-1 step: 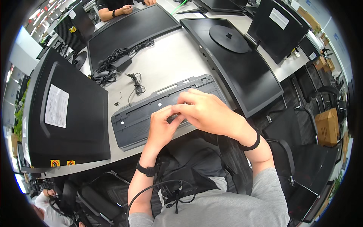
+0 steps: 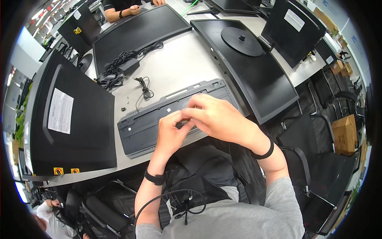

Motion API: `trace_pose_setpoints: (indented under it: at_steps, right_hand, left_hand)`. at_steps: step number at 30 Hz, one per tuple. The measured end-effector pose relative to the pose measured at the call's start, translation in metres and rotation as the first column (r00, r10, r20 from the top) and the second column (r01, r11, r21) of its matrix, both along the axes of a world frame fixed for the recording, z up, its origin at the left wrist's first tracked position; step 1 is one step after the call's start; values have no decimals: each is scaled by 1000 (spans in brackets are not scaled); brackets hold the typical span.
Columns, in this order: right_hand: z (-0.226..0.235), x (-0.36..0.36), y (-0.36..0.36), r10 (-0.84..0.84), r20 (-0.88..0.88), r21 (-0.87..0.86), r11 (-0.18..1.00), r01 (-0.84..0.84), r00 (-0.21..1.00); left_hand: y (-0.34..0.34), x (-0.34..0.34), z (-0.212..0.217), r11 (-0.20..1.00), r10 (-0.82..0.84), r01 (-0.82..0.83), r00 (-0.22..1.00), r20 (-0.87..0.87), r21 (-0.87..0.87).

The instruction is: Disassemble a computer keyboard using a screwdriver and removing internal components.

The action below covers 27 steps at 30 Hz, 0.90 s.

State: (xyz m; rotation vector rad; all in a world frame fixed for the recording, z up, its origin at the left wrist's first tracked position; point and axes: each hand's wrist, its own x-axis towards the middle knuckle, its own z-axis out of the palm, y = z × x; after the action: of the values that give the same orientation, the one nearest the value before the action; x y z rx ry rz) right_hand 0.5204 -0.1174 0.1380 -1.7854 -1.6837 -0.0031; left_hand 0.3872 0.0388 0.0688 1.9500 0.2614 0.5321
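Observation:
A long dark grey plastic panel (image 2: 139, 127) lies flat on the pale table (image 2: 179, 59), along its near edge in front of me. Both hands hover over its middle. My left hand (image 2: 171, 133), with a black watch on the wrist, has thumb and forefinger pinched together just above the panel. My right hand (image 2: 217, 117), with a black wristband, curls over from the right, its fingertips meeting those of the left. Whatever sits between the fingertips is hidden by the fingers.
Black monitors lie face down around the panel: one with a white label (image 2: 67, 119) at left, one behind (image 2: 139, 32), and one with a round stand base (image 2: 254, 63) at right. A cable bundle with power adapter (image 2: 127, 65) and a thin cord (image 2: 145, 89) lie behind. Another person's hands (image 2: 131, 10) work at the far edge.

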Motion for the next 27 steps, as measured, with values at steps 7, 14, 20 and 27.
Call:
trace_pose_setpoints:
  at_steps: [7, 14, 20, 27]
  right_hand:
    - [-1, -1, -5, -72, 0, -185, 980, 71, 997]
    - [5, 8, -26, -27, 30, -123, 992, 30, 999]
    - [23, 13, -62, -177, -142, 27, 983, 182, 974]
    - [9, 3, -93, -306, -275, 46, 943, 331, 911]
  left_hand:
    - [0, -4, -7, 998, 15, -8, 992, -124, 60]
    - [-3, -11, -20, 950, 5, 26, 995, -98, 312]
    - [-9, -9, -27, 869, 26, -12, 999, -21, 495]
    - [-22, -9, -28, 809, 141, -118, 990, 5, 575]
